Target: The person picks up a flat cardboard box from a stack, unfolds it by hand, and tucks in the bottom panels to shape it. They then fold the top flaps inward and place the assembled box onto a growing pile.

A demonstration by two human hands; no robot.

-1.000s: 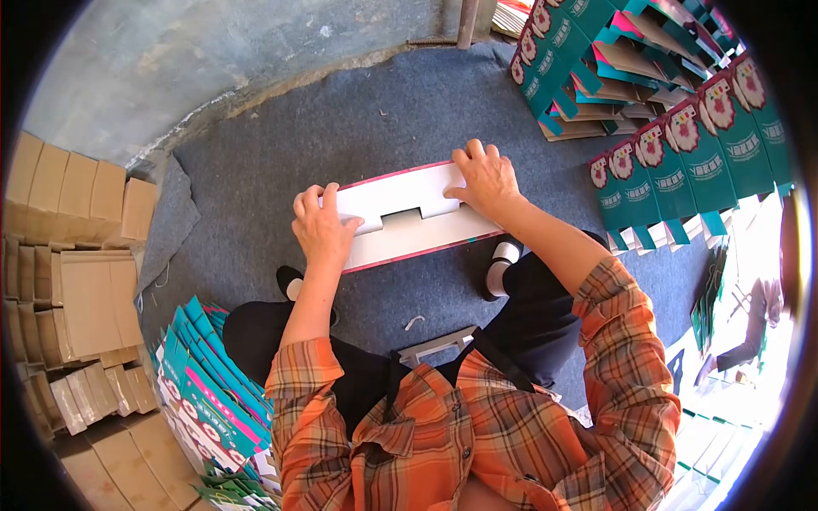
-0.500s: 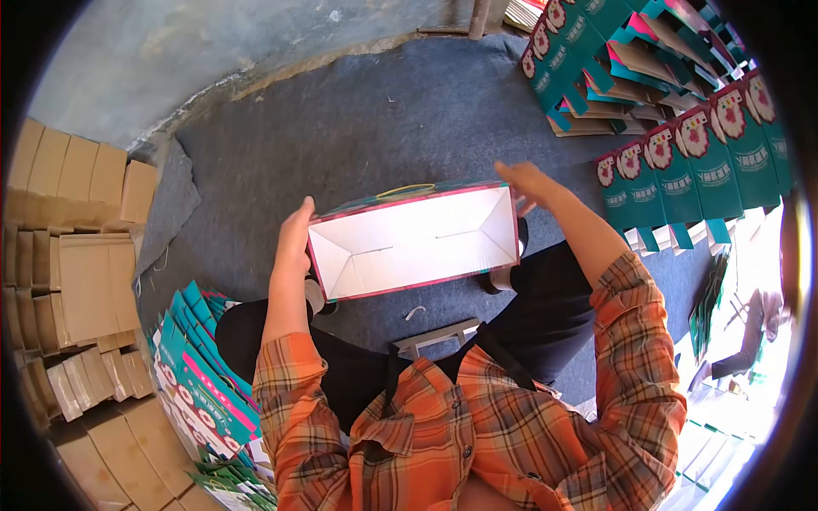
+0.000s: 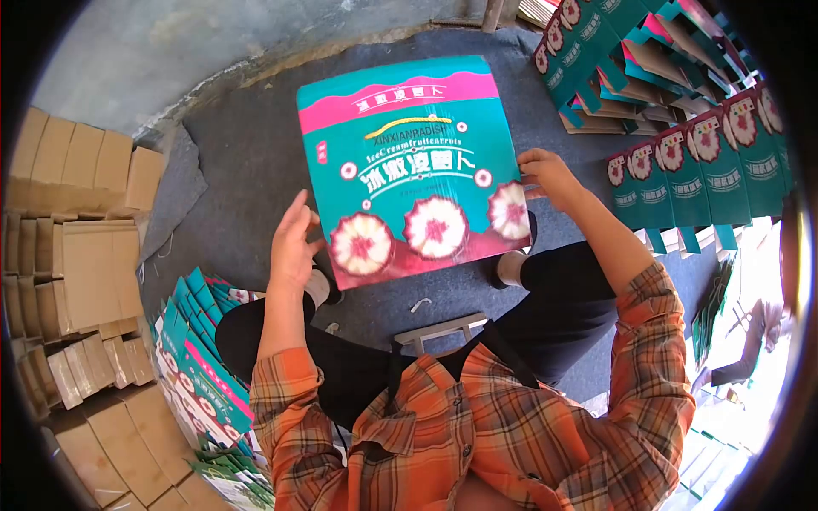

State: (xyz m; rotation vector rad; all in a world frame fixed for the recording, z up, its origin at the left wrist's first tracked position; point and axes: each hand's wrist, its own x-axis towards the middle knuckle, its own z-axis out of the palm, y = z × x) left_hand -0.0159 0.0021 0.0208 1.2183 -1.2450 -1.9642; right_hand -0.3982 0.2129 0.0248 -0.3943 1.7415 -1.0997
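A teal and pink gift box (image 3: 409,175) with printed radish slices, white lettering and a yellow cord handle (image 3: 409,126) is in front of me, its broad printed face toward the camera. My left hand (image 3: 294,243) is at the box's lower left edge, thumb and fingers against its side. On the opposite side, my right hand (image 3: 550,179) has its fingers bent against the right edge. The box is between both hands; its inside and underside are hidden from view.
Brown cartons (image 3: 98,281) are stacked on the left. Flat teal box sheets (image 3: 200,358) lean by my left leg. Rows of teal boxes (image 3: 694,170) stand at the right. A metal frame (image 3: 443,332) sits between my legs, and another person's leg (image 3: 745,366) shows far right.
The box has turned from showing its white open inside to showing its printed front face. My left hand has moved slightly down, while my right hand is still at the right side.
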